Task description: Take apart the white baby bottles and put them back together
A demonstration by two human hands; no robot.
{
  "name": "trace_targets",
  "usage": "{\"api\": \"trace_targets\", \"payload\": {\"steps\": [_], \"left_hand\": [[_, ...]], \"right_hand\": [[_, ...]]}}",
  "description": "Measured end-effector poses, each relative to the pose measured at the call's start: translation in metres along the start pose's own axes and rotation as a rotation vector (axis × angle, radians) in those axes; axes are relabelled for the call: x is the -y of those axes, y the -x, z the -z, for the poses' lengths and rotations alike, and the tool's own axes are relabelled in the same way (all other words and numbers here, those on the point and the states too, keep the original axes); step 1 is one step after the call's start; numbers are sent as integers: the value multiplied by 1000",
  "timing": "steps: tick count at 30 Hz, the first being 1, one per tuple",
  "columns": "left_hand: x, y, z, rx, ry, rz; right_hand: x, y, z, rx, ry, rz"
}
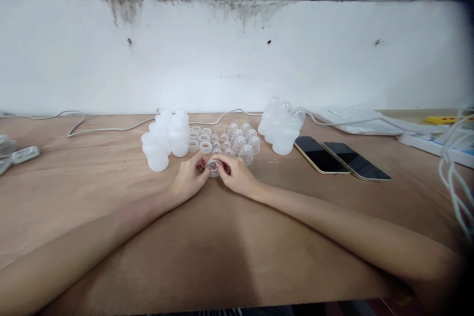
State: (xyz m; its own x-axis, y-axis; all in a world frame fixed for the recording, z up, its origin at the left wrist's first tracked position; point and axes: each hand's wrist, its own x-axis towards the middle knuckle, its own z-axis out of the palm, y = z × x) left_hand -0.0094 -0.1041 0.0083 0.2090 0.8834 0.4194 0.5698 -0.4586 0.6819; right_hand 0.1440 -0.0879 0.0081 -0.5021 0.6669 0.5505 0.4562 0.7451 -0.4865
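Note:
A clear ring (214,168) is held low over the table between my two hands. My left hand (191,176) grips its left side with thumb and fingers. On the opposite side, my right hand (237,175) pinches the ring's edge. Just beyond my hands stand several clear rings (205,147) in rows, several small clear nipples (216,144) beside them, and several clear domed caps (246,154) to the right of those.
White bottles (157,157) cluster at the left; capped bottles (284,139) stand at the right. Farther right lie two phones (322,155), a plastic bag (355,122), a power strip (437,148) and looped cables (454,173). A thin cable runs along the wall.

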Motion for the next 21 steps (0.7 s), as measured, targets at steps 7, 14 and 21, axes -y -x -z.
{"api": "trace_targets", "payload": {"steps": [7,14,21], "left_hand": [[2,-2,1,-7,23,59],[6,-3,-1,40,180,65],[6,-3,-2,26,121,48]], "right_hand": [[-2,-2,-1,31,-12,-5],[-4,-2,-1,31,-34,-35],[-2,-1,-1,39,-10,-25]]}}
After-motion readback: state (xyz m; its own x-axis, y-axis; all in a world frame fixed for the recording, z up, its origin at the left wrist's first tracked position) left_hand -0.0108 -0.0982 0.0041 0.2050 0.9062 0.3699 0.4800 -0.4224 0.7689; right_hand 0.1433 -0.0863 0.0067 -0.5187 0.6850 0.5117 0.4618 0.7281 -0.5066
